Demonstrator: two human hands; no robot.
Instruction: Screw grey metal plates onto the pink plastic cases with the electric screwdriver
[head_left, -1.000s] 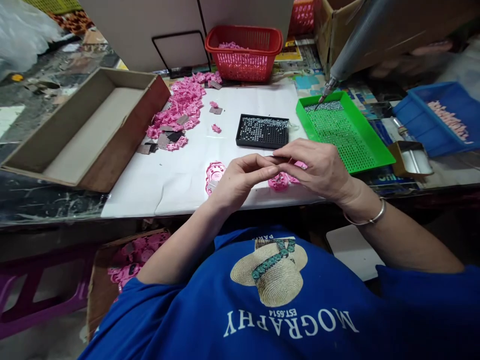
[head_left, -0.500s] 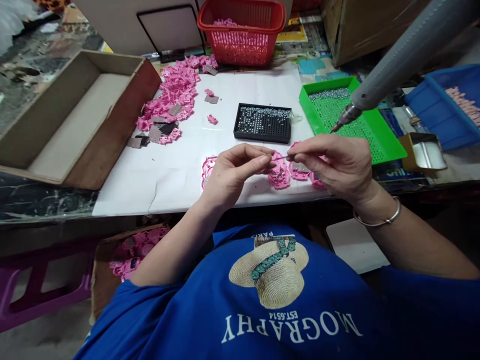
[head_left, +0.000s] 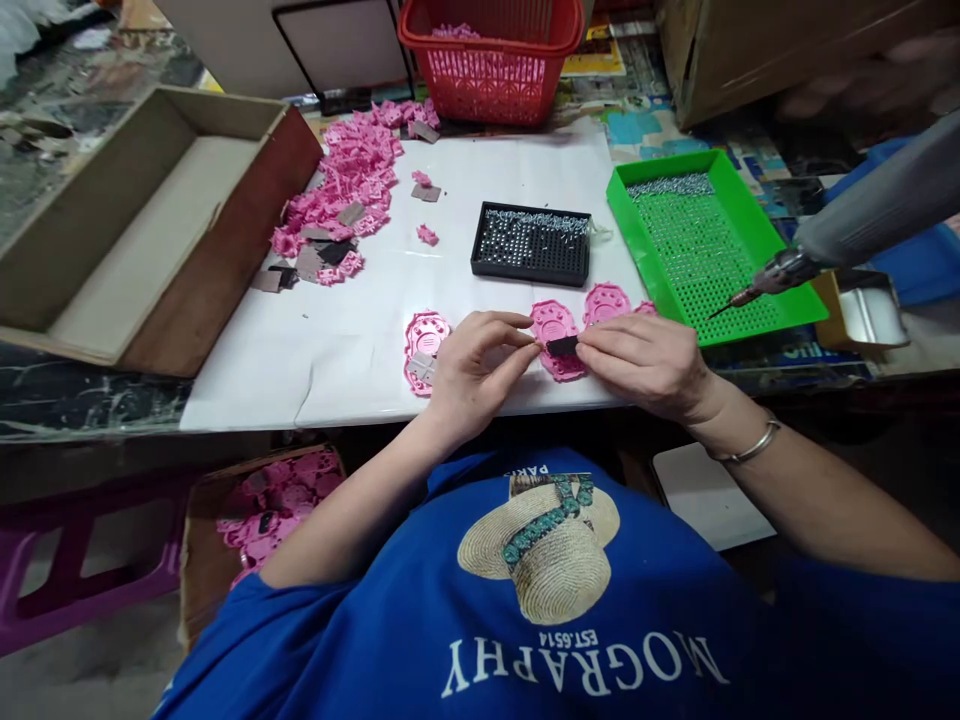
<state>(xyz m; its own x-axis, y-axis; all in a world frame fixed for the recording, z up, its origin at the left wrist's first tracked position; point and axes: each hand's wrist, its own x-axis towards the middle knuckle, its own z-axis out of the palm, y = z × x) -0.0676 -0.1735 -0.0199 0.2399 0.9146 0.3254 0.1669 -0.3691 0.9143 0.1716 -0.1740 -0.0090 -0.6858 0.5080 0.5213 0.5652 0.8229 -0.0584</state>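
Observation:
My right hand point(head_left: 649, 365) pinches a small flat black piece point(head_left: 562, 346) over a pink plastic shell point(head_left: 553, 318). My left hand point(head_left: 480, 372) has thumb and forefinger together at the left end of that piece; whatever is between the tips is too small to make out. Beyond my right fingers lies a second pink shell point(head_left: 606, 300), partly covered by the hand. Left of my left hand, another pink shell point(head_left: 427, 328) carries a grey piece point(head_left: 422, 368).
A black screw tray point(head_left: 529, 268) and a green screw tray point(head_left: 795, 310) stand beyond my hands. An electric screwdriver point(head_left: 847, 235) hangs over the green one. Pink parts point(head_left: 349, 180) are heaped beside a cardboard box point(head_left: 225, 260); a red basket point(head_left: 491, 85) stands behind.
The screwdriver has swung right and lower, its tip now over the green tray. My right hand has come down and left; the black piece now shows its broad face instead of a thin edge.

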